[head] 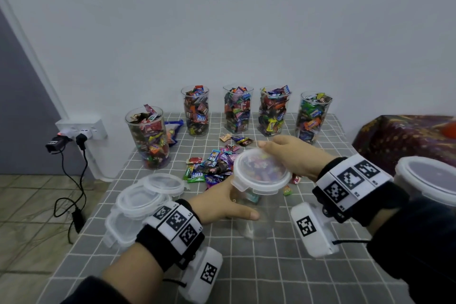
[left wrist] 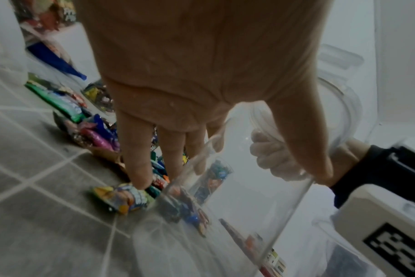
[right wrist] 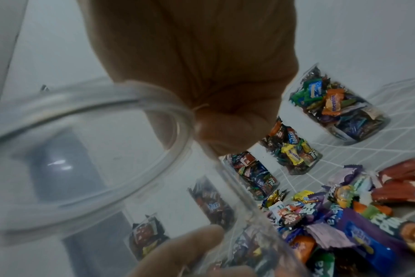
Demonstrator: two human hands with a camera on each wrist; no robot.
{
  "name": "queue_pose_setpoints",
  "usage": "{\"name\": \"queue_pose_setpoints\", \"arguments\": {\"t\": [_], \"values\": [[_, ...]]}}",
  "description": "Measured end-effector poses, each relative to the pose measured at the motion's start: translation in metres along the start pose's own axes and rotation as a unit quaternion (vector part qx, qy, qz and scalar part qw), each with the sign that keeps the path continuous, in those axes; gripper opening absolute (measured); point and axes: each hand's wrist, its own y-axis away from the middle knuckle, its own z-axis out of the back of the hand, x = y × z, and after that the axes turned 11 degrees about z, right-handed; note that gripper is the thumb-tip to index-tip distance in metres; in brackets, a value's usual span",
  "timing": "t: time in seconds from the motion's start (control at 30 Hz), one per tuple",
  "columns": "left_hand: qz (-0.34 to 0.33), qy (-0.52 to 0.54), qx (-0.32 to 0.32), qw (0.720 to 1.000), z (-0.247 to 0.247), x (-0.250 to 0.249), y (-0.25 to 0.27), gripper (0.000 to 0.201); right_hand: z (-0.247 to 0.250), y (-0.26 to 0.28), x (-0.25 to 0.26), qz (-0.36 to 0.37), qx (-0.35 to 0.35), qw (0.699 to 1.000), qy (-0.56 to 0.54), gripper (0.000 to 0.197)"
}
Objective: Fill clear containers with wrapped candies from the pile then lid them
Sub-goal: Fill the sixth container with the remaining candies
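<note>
Head view: five tall clear containers (head: 238, 108) packed with wrapped candies stand in a loose row at the far side of the grey checked table (head: 271, 274); none has a lid. The loose candy pile (head: 212, 168) lies just in front of them. Spare lids (head: 145, 197) are stacked near the left edge.

An empty clear container (head: 256, 217) stands upright at centre, near the pile. Left hand (head: 222, 205) wraps its wall, thumb on the near side and fingers on the far side. Right hand (head: 293, 155) pinches the far rim of a translucent lid (head: 262, 175) held tilted at the container's mouth; whether it is seated I cannot tell.

Left wrist view adds: the fingers (left wrist: 140, 165) reach down behind the container wall, fingertips close to the candies on the cloth, thumb (left wrist: 301, 142) pressed on the clear wall.

Right wrist view, blurred: the lid's rim (right wrist: 154, 97) sits against the curled fingers (right wrist: 225, 135), with the filled containers lined up beyond.
</note>
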Motion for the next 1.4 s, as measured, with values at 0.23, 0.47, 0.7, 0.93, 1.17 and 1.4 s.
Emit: {"name": "queue_pose_setpoints", "arguments": {"t": [0.23,0.47,0.7,0.93,1.17,1.4], "values": [[-0.048,-0.014,-0.076,0.996,-0.01,-0.001,0.004,0.076,-0.002,0.011,-0.004,0.018,-0.063,0.997,0.041,0.038],[-0.039,-0.001,-0.099,0.994,-0.009,-0.005,-0.001,0.076,0.01,0.013,-0.005,0.033,-0.04,0.995,0.085,0.027],[-0.027,0.021,0.011,0.999,0.002,-0.018,-0.001,0.068,0.003,0.0,-0.006,0.051,0.014,0.997,-0.057,0.037],[-0.031,0.037,0.052,0.997,0.003,-0.017,0.001,0.079,0.002,-0.002,-0.007,-0.014,0.106,0.983,-0.151,0.065],[-0.019,0.042,0.079,0.996,0.004,-0.012,0.0,0.092,0.008,-0.005,-0.021,-0.011,0.197,0.943,-0.268,0.04],[-0.016,0.037,0.085,0.996,0.005,-0.013,0.001,0.11,0.008,-0.001,-0.018,-0.019,0.228,0.911,-0.344,0.039]]}}
